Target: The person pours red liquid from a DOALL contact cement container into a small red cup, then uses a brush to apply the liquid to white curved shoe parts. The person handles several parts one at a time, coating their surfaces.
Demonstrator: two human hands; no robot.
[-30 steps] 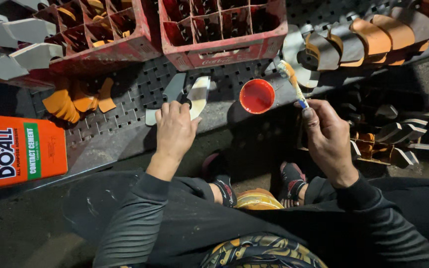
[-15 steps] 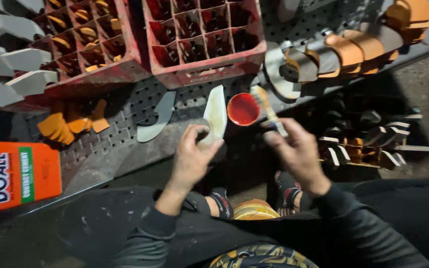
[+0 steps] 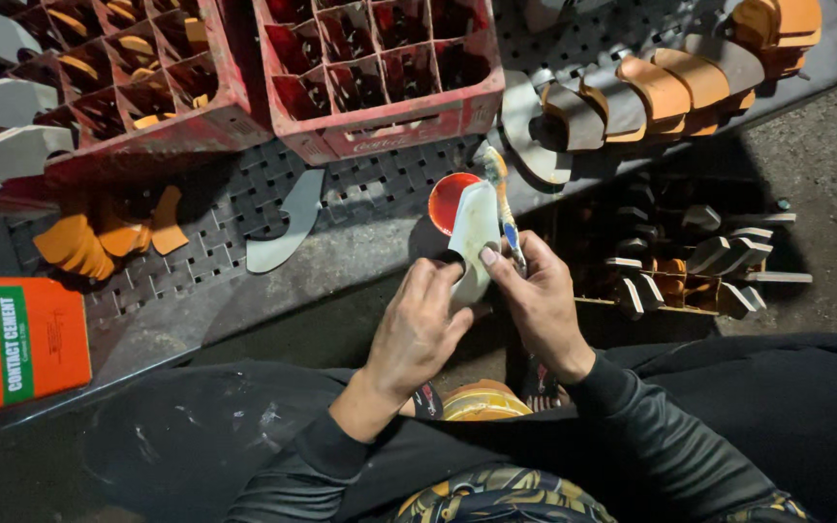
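The left hand (image 3: 418, 324) is curled shut around the lower end of a pale sole-shaped piece (image 3: 474, 232), held upright just over the lap. The right hand (image 3: 540, 300) pinches a brush (image 3: 501, 199) against that piece, thumb pressed to its face. Just behind sits a small red cup (image 3: 448, 199) at the edge of the perforated surface (image 3: 360, 194). A grey sole (image 3: 288, 223) lies alone to the left, below two red crates (image 3: 380, 68); stacked soles (image 3: 651, 92) crowd the right.

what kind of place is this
Probably a small shoemaking workshop: the left hand holds a pale sole-shaped piece, the right hand a glue-smeared brush near a small red glue cup, with curved orange and grey sole pieces stacked on the perforated metal bench.
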